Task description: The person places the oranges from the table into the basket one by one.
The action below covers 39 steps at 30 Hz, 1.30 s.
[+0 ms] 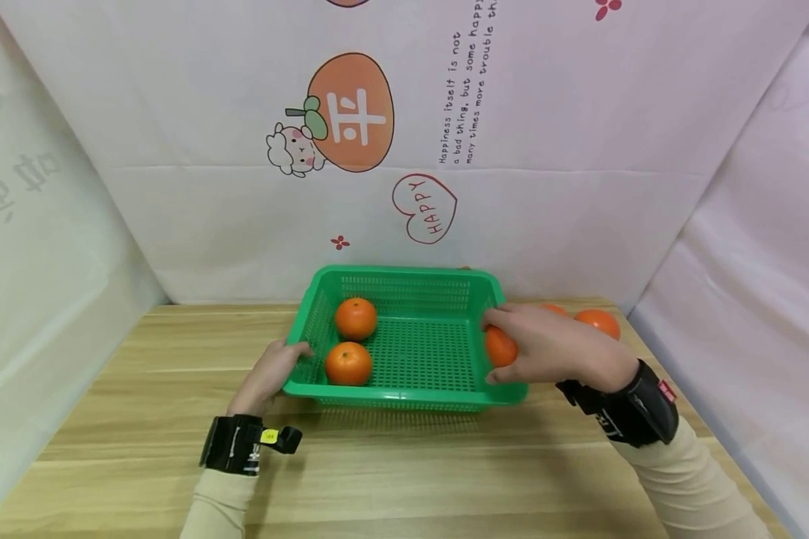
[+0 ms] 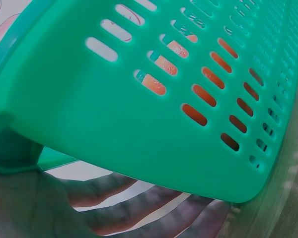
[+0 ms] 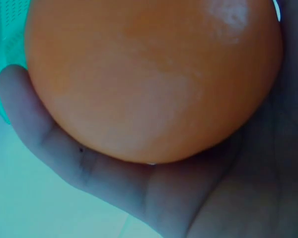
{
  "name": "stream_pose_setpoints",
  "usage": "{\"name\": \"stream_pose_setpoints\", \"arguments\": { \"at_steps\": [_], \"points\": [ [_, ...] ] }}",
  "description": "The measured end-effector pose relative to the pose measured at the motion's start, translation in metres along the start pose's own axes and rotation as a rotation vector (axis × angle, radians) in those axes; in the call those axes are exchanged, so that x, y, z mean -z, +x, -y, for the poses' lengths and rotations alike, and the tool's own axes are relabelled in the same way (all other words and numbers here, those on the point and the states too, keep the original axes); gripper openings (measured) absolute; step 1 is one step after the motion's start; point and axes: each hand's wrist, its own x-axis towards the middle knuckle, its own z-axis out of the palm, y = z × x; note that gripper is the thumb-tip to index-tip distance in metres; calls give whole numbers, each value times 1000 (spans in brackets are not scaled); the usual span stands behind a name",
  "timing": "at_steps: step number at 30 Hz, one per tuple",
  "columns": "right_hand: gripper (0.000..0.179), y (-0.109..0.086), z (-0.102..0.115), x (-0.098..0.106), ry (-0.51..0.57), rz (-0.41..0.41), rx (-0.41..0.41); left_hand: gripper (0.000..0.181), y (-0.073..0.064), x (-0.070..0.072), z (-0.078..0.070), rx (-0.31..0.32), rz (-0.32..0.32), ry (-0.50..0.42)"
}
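Note:
A green plastic basket [image 1: 399, 394] with slotted walls sits on the table. Its left end is held by my left hand [image 1: 270, 376], thumb over the rim and fingers along the outside, as the left wrist view shows. Inside, on the left, are two oranges, one farther back [image 1: 356, 319] and one nearer [image 1: 348, 364]. My right hand [image 1: 558, 346] grips another orange [image 1: 501, 346] at the basket's right end, overlapping the rim in the head view. That orange [image 3: 154, 79] fills the right wrist view, with the thumb curved along its side.
Beyond my right hand, two more oranges, one round [image 1: 598, 323] and one mostly hidden [image 1: 555, 308], sit on the table right of the basket. A printed white cloth [image 1: 546, 224] stands behind the wooden table [image 1: 404, 479], with white cloth on both sides too.

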Motion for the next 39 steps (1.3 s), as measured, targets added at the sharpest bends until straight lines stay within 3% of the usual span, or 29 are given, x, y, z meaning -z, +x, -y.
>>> {"name": "stream_pose_setpoints", "arguments": {
  "at_steps": [19, 39],
  "points": [
    [59, 32, 10, 5, 49, 47, 15, 55, -4, 0, 0, 19, 15, -22],
    [56, 49, 8, -3, 46, 57, 33, 52, -4, 1, 0, 16, 12, -23]
  ]
}}
